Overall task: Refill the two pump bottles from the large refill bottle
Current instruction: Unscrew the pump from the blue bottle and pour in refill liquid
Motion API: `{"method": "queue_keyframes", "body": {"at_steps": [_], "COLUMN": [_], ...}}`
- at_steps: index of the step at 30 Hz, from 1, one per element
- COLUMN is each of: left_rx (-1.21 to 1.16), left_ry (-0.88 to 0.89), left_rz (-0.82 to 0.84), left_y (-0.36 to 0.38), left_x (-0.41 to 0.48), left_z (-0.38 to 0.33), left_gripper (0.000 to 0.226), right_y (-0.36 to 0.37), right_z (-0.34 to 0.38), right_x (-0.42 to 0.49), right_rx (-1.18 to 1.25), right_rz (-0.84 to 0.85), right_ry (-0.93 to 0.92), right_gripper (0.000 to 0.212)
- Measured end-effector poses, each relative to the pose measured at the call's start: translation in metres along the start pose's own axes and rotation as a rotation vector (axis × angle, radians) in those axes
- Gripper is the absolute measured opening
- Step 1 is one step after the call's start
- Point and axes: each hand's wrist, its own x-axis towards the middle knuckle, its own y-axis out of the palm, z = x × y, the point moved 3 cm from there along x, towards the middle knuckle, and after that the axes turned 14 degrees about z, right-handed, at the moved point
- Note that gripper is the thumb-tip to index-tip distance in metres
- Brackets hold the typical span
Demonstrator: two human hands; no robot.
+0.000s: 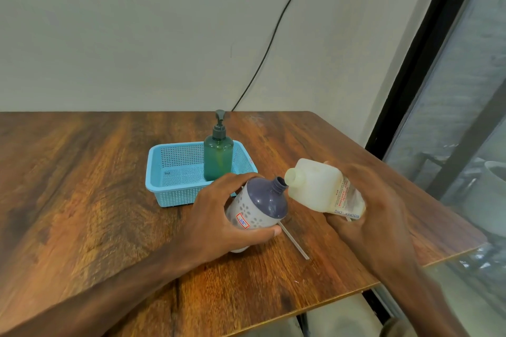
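Note:
My left hand (227, 216) grips a grey-and-white patterned bottle (260, 204) with its pump off, tilted so its open neck points up and to the right. My right hand (364, 210) holds the large whitish refill bottle (317, 186) tipped over to the left, its open mouth touching the grey bottle's neck. A green pump bottle (218, 157) with its dark pump on stands upright in the blue basket (175, 191). A thin clear dip tube (294, 241) lies on the table under the bottles; its pump head is hidden.
The wooden table (95, 186) ends close on the right, where a dark-framed glass window (451, 117) runs alongside. A black cable (273, 35) hangs down the wall behind the basket.

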Motion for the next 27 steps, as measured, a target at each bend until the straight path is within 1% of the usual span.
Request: {"method": "queue_keyframes", "body": {"at_steps": [2,4,9,14,19,27], "left_rx": [0.007,0.010,0.011,0.022,0.037,0.027], "left_ry": [-0.002,0.002,0.022,0.039,0.041,0.068], "left_rz": [0.006,0.002,-0.017,-0.025,-0.033,-0.031], "left_y": [0.000,0.000,0.000,0.000,0.000,0.001], "left_x": [0.000,0.000,-0.001,-0.001,-0.001,0.000], "left_z": [0.001,0.002,-0.001,-0.001,-0.001,-0.001], "left_gripper": [0.086,0.085,0.079,0.079,0.077,0.079], "right_y": [-0.002,-0.004,-0.008,-0.011,-0.013,-0.020], "right_z": [0.002,0.003,0.001,0.001,0.000,0.003], "right_x": [0.002,0.004,0.009,0.012,0.014,0.018], "right_rx": [-0.031,-0.058,-0.105,-0.139,-0.184,-0.216], "right_rz": [-0.012,-0.021,0.040,0.080,0.108,0.150], "right_ry": [0.004,-0.010,0.003,0.024,0.083,0.083], "right_gripper": [0.089,0.090,0.082,0.085,0.090,0.085]}}
